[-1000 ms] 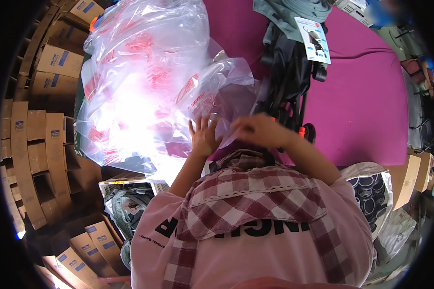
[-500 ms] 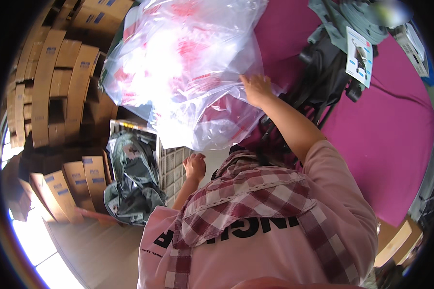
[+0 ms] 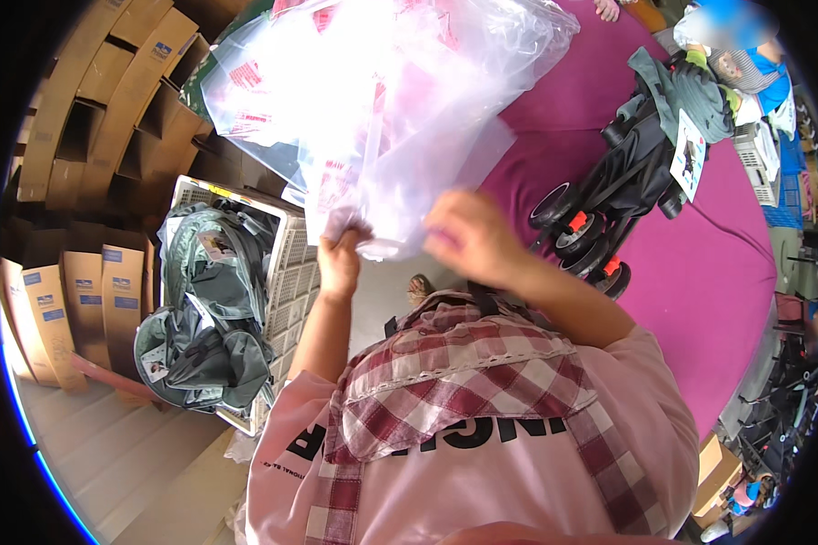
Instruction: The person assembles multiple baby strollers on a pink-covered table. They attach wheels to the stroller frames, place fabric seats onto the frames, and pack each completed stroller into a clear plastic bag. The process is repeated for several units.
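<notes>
Just ahead, the clear plastic bag (image 3: 409,127) seems to run lengthwise away from the nearer left hand (image 3: 339,262), which pinches its near edge, while the right hand (image 3: 475,234), curled just rightward, is too blurred to tell whether it grips, a folded stroller (image 3: 613,177) lying farther right.

The bags (image 3: 373,118) are glossy, translucent plastic. The table cover (image 3: 691,300) at right is matt cloth. The left cartons (image 3: 141,77) are matt cardboard.

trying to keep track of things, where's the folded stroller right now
In the head view, the folded stroller lies right of centre on the magenta cloth, to the right of the clear plastic and the person's right hand.
</notes>
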`<state>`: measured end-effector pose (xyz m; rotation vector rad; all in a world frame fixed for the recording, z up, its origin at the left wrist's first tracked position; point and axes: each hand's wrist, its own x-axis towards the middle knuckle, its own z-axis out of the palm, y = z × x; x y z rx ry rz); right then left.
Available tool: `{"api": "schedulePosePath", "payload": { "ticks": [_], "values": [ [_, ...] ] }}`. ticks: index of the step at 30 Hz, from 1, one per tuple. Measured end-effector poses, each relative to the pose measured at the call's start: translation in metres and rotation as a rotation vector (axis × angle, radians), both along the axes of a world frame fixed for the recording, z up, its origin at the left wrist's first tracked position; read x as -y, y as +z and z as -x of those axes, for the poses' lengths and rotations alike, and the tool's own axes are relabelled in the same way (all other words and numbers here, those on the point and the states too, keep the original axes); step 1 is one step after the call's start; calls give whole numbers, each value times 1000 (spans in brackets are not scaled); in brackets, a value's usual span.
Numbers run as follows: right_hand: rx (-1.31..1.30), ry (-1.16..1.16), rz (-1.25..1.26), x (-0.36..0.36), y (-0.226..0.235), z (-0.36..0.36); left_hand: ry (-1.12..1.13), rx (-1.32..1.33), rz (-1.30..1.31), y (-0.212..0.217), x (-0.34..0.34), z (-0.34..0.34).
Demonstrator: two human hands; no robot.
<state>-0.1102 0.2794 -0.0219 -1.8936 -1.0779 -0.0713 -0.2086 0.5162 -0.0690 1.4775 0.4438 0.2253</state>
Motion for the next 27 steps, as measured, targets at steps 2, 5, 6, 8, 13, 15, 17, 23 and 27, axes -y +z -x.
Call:
{"api": "schedulePosePath", "payload": {
  "ticks": [2,5,6,8,13,15,17,23,27],
  "values": [
    [27,-298,-3,15,13,-39,77,4,-36,-18,-35,38],
    [-683,-733,-246,33,-55,-95,15,-261,-110,-41,-64,81],
    [-942,-683,-190,34,-71,-103,8,-316,-68,-45,-67,95],
    [-1144,-671,-102,18,-142,-93,39,-394,119,-56,-66,122],
    [-1003,-781,-95,-72,-225,-5,-4,-555,-110,-42,-67,180],
    [-1442,-660,-261,-93,-204,-11,-161,-754,-314,-45,-75,211],
    [-1675,-744,-464,-98,-201,-44,-353,-852,-478,-52,-83,231],
    [-1455,-574,-392,-71,-169,-65,-248,-1429,-715,-158,-128,364],
    [-606,-594,20,-41,-164,17,-125,-1267,-835,-110,-114,270]
  ]
}}
